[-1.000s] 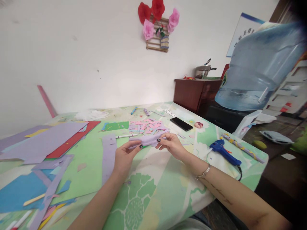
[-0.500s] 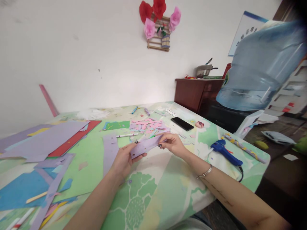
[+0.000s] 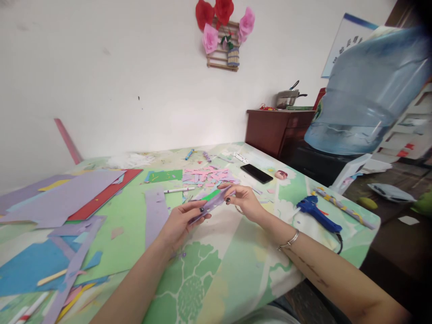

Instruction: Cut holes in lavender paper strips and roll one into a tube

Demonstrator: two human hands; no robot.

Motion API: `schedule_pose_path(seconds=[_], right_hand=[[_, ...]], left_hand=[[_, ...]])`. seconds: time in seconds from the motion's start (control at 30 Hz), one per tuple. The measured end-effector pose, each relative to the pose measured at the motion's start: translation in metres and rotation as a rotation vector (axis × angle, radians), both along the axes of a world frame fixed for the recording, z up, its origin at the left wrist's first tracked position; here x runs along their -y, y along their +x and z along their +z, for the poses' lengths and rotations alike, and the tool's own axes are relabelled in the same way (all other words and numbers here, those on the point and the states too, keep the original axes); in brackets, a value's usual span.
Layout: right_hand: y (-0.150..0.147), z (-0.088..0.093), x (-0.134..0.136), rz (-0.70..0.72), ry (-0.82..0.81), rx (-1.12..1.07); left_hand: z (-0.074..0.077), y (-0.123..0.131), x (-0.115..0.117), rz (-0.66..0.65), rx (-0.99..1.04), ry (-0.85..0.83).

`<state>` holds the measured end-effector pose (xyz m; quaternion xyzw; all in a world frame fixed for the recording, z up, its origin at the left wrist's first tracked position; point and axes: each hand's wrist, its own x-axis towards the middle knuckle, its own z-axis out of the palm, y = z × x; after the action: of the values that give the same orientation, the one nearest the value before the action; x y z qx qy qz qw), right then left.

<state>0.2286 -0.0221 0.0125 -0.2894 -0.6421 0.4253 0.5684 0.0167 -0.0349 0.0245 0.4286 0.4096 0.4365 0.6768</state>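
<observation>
Between my two hands, above the table, is a narrow strip of purple paper point(image 3: 216, 203), tilted and curled, with small holes or spots along it. My left hand point(image 3: 184, 221) pinches its near left end between thumb and fingers. At the far right end, my right hand point(image 3: 243, 201) grips the strip with thumb and fingertips. A bright green edge point(image 3: 212, 195) shows just behind the strip; I cannot tell whether it belongs to it. Beyond my hands lies a heap of pink and purple paper scraps point(image 3: 205, 175). A white pen point(image 3: 178, 190) rests left of the heap.
A blue glue gun point(image 3: 319, 213) and a wrapped paper stick point(image 3: 344, 208) lie at the right. A black phone point(image 3: 256, 173) is farther back. Coloured sheets point(image 3: 77, 193) and offcuts cover the left. A large water bottle point(image 3: 364, 94) stands beyond the table's right edge.
The purple strip has turned from showing its flat face to a narrower, curled, edge-on view. My left fingers have shifted along it, and more green shows behind.
</observation>
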Motion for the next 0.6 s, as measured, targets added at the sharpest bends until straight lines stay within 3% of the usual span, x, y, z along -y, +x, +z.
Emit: schedule_pose_path(seconds=[0.33,0.47,0.6], right_hand=[[-0.004,-0.001,0.002,0.042,-0.164,-0.070],[0.002,-0.001,-0.001,0.133,-0.341,0.090],[0.010,0.000,-0.004,0.223,-0.313,0.271]], left_hand=[[0.003,0.006,0.006,-0.029,-0.153,0.127],[-0.001,0.005,0.005,-0.038,-0.205,0.162],[-0.005,0.005,0.004,-0.045,-0.234,0.166]])
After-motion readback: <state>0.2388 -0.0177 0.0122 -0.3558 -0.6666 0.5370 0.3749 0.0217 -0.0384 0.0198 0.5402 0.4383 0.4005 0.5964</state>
